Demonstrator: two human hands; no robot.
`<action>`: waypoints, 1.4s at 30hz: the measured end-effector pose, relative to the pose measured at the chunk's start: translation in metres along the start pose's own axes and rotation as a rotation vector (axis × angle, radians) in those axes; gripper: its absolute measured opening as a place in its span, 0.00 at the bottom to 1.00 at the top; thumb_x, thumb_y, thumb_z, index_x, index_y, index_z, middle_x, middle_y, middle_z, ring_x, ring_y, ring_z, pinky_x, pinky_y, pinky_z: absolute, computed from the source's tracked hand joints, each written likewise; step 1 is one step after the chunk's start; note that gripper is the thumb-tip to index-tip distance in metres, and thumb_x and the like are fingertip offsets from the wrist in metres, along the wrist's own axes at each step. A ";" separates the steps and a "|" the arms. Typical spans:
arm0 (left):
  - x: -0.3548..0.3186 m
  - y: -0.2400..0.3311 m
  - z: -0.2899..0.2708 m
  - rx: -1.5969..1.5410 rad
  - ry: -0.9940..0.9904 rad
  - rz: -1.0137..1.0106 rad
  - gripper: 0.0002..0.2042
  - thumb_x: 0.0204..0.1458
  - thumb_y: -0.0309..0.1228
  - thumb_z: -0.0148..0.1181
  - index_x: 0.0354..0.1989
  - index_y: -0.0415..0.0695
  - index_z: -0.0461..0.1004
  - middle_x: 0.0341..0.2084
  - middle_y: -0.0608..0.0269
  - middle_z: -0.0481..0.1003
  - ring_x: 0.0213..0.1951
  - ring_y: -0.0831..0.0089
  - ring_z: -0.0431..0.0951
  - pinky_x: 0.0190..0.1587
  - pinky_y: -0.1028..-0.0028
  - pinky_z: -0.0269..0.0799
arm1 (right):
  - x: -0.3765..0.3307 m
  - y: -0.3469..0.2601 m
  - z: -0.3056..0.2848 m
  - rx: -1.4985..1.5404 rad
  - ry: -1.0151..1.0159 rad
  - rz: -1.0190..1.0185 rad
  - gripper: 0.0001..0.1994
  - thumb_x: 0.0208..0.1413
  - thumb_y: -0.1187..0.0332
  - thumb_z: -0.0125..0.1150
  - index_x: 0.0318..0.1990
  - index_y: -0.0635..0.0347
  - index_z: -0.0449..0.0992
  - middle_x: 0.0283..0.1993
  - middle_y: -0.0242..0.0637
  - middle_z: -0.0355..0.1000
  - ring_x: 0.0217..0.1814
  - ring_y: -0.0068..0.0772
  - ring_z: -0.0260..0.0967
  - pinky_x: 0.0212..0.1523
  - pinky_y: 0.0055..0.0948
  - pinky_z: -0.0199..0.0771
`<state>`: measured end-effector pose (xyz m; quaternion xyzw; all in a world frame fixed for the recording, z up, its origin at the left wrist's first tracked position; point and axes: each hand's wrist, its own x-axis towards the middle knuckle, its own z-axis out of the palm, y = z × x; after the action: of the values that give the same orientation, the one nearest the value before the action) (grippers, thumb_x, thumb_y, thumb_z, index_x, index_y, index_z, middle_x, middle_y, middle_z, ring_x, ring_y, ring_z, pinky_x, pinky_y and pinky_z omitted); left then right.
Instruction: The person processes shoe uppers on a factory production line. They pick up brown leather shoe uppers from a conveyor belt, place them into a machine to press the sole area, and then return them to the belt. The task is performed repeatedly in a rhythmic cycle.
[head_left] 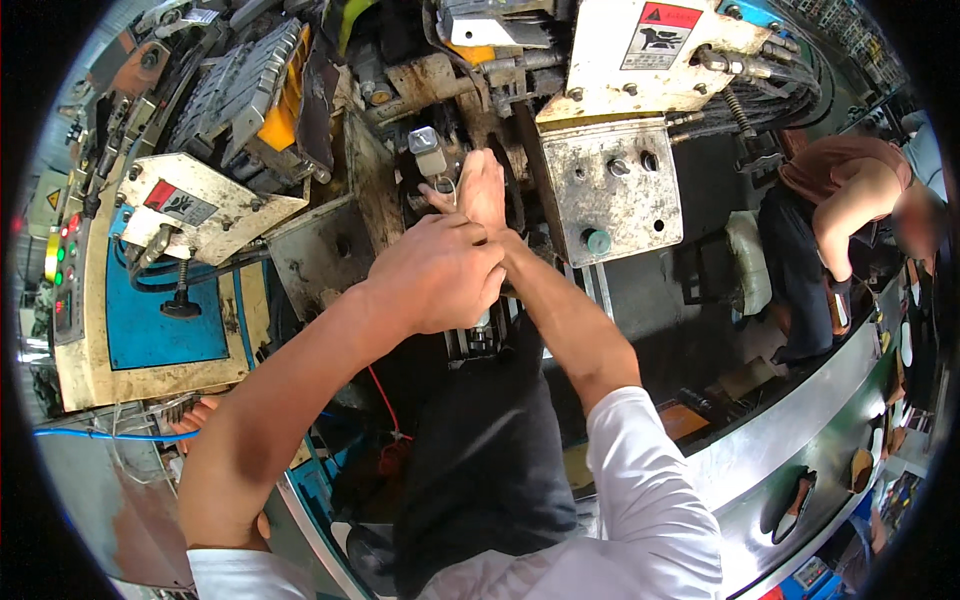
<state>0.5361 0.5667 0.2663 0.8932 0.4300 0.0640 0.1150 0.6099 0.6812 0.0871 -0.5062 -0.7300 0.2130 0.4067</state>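
Observation:
My left hand is closed, its curled fingers lying over or against my right wrist. Anything inside that grip is hidden. Beyond it, my right hand reaches into the machine's middle with the back of the hand up. Its thumb points left, while the other fingertips bend out of sight. Just left of the right hand stands a small pale metallic block with a thin light loop beneath it, close to the thumb. Grimy metal plates flank this spot on the left.
A control box with knobs and a green button stands right of my hands. A cream and blue cabinet is at left. A co-worker sits at far right beside a metal conveyor carrying shoe parts.

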 end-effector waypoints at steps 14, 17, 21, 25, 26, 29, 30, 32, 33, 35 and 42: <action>-0.004 0.002 0.008 0.036 0.091 -0.033 0.11 0.58 0.36 0.62 0.36 0.41 0.84 0.40 0.49 0.83 0.50 0.51 0.82 0.61 0.53 0.74 | 0.004 0.011 0.007 0.283 -0.087 0.045 0.40 0.47 0.62 0.87 0.60 0.66 0.63 0.57 0.62 0.68 0.61 0.66 0.65 0.63 0.56 0.68; 0.002 0.004 0.010 0.008 0.119 0.014 0.11 0.58 0.35 0.61 0.37 0.39 0.84 0.40 0.48 0.84 0.51 0.51 0.83 0.61 0.54 0.74 | 0.012 0.054 -0.007 0.786 -0.414 0.106 0.48 0.46 0.63 0.88 0.71 0.66 0.60 0.63 0.62 0.68 0.66 0.65 0.67 0.70 0.52 0.67; -0.004 0.001 0.008 0.011 0.074 -0.025 0.12 0.57 0.34 0.61 0.38 0.38 0.84 0.40 0.47 0.84 0.51 0.49 0.83 0.61 0.53 0.74 | 0.011 0.020 -0.007 0.303 -0.118 -0.039 0.41 0.46 0.60 0.88 0.61 0.70 0.66 0.55 0.61 0.71 0.56 0.66 0.70 0.59 0.56 0.70; 0.001 0.001 0.006 0.004 0.085 -0.004 0.13 0.55 0.34 0.61 0.40 0.36 0.84 0.40 0.45 0.85 0.51 0.49 0.84 0.60 0.51 0.74 | 0.004 -0.005 -0.006 -0.042 0.075 -0.071 0.36 0.47 0.60 0.88 0.54 0.68 0.67 0.53 0.59 0.68 0.50 0.60 0.68 0.49 0.53 0.71; 0.003 0.003 0.004 -0.006 0.069 0.001 0.13 0.54 0.34 0.61 0.40 0.36 0.84 0.41 0.45 0.85 0.51 0.49 0.84 0.60 0.51 0.74 | 0.006 0.006 -0.013 0.105 0.029 -0.206 0.35 0.51 0.61 0.84 0.58 0.67 0.67 0.56 0.57 0.68 0.52 0.55 0.69 0.51 0.51 0.73; -0.002 0.001 0.005 -0.019 -0.028 -0.063 0.15 0.52 0.34 0.61 0.42 0.36 0.85 0.42 0.43 0.85 0.51 0.47 0.84 0.60 0.52 0.74 | 0.011 -0.008 -0.025 0.764 -0.347 0.133 0.20 0.66 0.64 0.69 0.61 0.59 0.72 0.56 0.42 0.69 0.51 0.37 0.70 0.53 0.41 0.81; -0.005 0.000 0.005 -0.039 -0.036 -0.079 0.15 0.52 0.34 0.61 0.43 0.37 0.85 0.42 0.42 0.85 0.51 0.47 0.84 0.61 0.52 0.73 | 0.013 -0.022 -0.035 0.956 -0.407 0.415 0.14 0.70 0.65 0.63 0.59 0.57 0.74 0.55 0.36 0.70 0.49 0.31 0.70 0.53 0.37 0.84; 0.003 0.002 0.002 -0.072 -0.033 -0.065 0.15 0.49 0.33 0.62 0.39 0.37 0.87 0.41 0.39 0.85 0.50 0.45 0.85 0.62 0.49 0.73 | 0.008 -0.011 -0.028 0.694 -0.306 0.320 0.22 0.70 0.56 0.64 0.63 0.57 0.70 0.54 0.38 0.71 0.50 0.35 0.71 0.53 0.39 0.82; 0.008 0.000 0.007 -0.140 0.004 -0.039 0.13 0.46 0.33 0.62 0.31 0.38 0.87 0.35 0.39 0.85 0.46 0.44 0.87 0.60 0.46 0.74 | -0.001 -0.012 -0.020 0.292 -0.158 0.210 0.26 0.70 0.51 0.64 0.65 0.57 0.68 0.54 0.39 0.71 0.51 0.37 0.71 0.53 0.39 0.81; 0.012 0.006 0.006 -0.143 0.000 -0.052 0.11 0.45 0.35 0.65 0.28 0.41 0.88 0.31 0.43 0.86 0.41 0.47 0.88 0.53 0.46 0.79 | -0.019 -0.066 -0.029 -0.290 0.011 0.390 0.34 0.69 0.41 0.65 0.69 0.57 0.64 0.53 0.40 0.72 0.52 0.40 0.72 0.53 0.41 0.79; 0.008 0.014 0.021 -0.098 -0.051 -0.235 0.08 0.54 0.36 0.68 0.38 0.55 0.91 0.39 0.61 0.88 0.46 0.59 0.87 0.50 0.56 0.78 | 0.004 0.004 -0.009 -0.079 -0.186 0.147 0.34 0.56 0.66 0.81 0.68 0.55 0.70 0.55 0.40 0.81 0.54 0.36 0.77 0.54 0.36 0.79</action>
<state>0.5564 0.5615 0.2497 0.8312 0.5252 0.0484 0.1760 0.6189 0.6855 0.0907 -0.5521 -0.7332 0.2594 0.3004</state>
